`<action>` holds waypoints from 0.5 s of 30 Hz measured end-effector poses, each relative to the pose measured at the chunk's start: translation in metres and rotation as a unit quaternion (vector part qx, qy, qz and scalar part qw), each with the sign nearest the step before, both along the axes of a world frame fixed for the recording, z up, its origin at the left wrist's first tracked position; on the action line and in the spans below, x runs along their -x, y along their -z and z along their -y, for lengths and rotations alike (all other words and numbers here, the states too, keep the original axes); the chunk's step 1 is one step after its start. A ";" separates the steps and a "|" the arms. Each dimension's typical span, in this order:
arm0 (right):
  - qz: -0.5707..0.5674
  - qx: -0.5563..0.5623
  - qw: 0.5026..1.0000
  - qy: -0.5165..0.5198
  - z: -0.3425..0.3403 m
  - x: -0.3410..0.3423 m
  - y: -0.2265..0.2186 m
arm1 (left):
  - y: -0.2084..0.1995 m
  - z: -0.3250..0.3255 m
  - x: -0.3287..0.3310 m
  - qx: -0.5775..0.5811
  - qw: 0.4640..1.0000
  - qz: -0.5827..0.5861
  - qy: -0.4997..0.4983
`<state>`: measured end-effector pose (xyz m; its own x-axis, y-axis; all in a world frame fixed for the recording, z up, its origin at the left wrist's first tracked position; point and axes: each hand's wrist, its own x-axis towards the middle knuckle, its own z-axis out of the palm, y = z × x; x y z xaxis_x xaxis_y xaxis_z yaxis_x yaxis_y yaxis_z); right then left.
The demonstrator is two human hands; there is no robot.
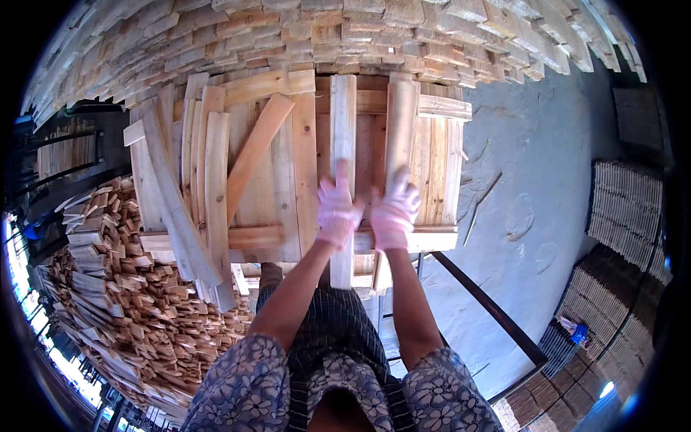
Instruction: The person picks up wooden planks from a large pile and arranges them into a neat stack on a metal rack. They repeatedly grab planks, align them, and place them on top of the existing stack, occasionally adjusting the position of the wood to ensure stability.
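Both my hands wear pinkish-white work gloves and are slightly blurred. My left hand (338,212) lies on a pale, narrow wooden board (343,115), its fingers stretched out along the board. My right hand (395,212) rests on a second narrow board (401,119) just to the right, fingers extended and thumb apart. Both boards run away from me across a slatted wooden panel (306,158) with crosswise battens. The left board's near end reaches to my striped apron (335,324). Parts of both boards are hidden under my hands.
Several loose wooden strips (216,158) lie on the panel's left side, one orange strip (263,151) slantwise. Stacked boards (345,32) form a bank at the far side. A heap of wood pieces (144,281) fills the lower left. A dark metal bar (497,309) crosses the right.
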<state>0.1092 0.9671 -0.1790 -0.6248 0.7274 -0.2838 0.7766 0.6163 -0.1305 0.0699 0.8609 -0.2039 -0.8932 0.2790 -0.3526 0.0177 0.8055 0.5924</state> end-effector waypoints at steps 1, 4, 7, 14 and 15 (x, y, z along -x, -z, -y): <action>0.040 -0.025 0.999 -0.004 0.001 0.003 0.009 | 0.005 -0.008 0.019 0.066 0.997 0.016 0.020; 0.083 -0.042 0.996 -0.013 0.000 0.004 0.028 | 0.011 -0.017 0.016 0.182 0.980 0.002 0.078; -0.077 0.110 0.991 0.021 -0.030 -0.016 0.016 | 0.043 -0.007 0.012 0.209 0.894 -0.365 0.156; 0.047 0.022 0.996 0.069 -0.125 -0.049 0.017 | 0.028 0.030 0.029 0.146 0.943 -0.251 0.162; 0.013 0.062 0.991 0.114 -0.138 -0.050 0.033 | 0.029 0.028 0.028 0.155 0.940 -0.248 0.174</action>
<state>0.1591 1.1053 -0.2124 -0.4391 0.8077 -0.3935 0.8982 0.4046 -0.1718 0.0419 0.8327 -0.2331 -0.8427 0.5376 -0.0289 0.5249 0.8323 0.1782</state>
